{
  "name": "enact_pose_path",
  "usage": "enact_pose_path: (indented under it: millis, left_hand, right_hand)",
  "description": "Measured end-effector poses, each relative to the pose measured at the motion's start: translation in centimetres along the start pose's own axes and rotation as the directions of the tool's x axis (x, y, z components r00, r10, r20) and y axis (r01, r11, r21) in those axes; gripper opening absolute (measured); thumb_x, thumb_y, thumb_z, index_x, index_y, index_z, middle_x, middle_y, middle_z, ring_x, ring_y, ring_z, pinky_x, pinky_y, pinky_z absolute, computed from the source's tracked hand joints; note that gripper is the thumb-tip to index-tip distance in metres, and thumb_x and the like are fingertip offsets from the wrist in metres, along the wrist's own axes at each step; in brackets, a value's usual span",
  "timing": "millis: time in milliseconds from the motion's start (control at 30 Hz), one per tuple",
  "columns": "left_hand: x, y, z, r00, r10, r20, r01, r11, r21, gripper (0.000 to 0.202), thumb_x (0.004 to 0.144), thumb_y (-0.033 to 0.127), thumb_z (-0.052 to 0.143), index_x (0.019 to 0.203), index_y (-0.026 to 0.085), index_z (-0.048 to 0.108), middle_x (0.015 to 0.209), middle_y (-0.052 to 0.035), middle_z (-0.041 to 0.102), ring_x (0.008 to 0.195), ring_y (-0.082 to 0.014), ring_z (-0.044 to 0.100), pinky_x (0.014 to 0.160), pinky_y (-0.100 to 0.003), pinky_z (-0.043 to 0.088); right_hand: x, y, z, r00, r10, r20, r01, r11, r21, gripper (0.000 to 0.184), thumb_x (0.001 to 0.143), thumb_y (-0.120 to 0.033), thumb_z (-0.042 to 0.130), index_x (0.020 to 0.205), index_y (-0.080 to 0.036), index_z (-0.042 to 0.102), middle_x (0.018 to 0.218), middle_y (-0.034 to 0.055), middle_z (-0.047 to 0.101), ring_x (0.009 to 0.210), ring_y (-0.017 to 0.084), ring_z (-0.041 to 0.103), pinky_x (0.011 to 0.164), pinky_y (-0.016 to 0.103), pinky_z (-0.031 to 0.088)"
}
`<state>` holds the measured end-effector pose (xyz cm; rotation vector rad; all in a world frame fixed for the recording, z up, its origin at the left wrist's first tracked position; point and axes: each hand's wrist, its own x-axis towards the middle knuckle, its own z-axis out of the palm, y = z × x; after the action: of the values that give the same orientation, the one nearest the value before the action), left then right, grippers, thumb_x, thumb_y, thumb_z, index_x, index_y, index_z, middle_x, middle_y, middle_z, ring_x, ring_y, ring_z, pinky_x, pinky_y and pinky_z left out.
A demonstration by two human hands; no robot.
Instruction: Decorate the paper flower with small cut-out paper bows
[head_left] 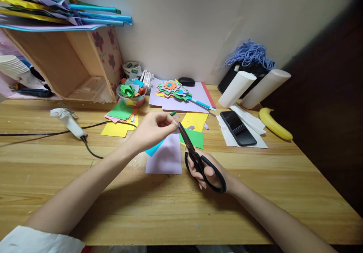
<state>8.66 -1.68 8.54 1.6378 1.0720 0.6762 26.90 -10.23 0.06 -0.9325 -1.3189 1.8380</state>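
My right hand (205, 173) is closed round the black handles of a pair of scissors (195, 156), whose blades point up and left toward my other hand. My left hand (154, 128) pinches a small lilac paper piece (176, 123) right at the blade tips, its fingers pressed together. Under both hands lie a lilac sheet (166, 156), a blue paper corner (154, 149), a green square (195, 137) and a yellow square (195, 120) on the wooden table (141, 200).
A glue gun (68, 121) with its black cord lies at the left. Behind are stacked coloured sheets (120, 120), a bowl of scraps (132, 93), a layered paper flower (172, 88), a phone (237, 127), a banana (275, 123) and two white rolls (236, 88).
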Motion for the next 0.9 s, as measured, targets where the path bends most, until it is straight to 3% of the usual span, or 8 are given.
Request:
enact_pose_path:
  millis: [900]
  left_hand:
    - [0.34,-0.36,-0.51,0.999,0.023,0.034,-0.023,1.000,0.020,0.024,0.072,0.037,0.057,0.070,0.013,0.060,0.074,-0.0048,0.065,0.073,-0.0167,0.060,0.066,-0.027,0.044]
  right_hand:
    - [0.01,0.66,-0.35,0.996,0.043,-0.081,-0.047,0.998,-0.039,0.061,0.050,-0.071,0.063,0.076,-0.020,0.042,0.053,-0.0095,0.040,0.033,0.002,0.030,0.029,0.017,0.037]
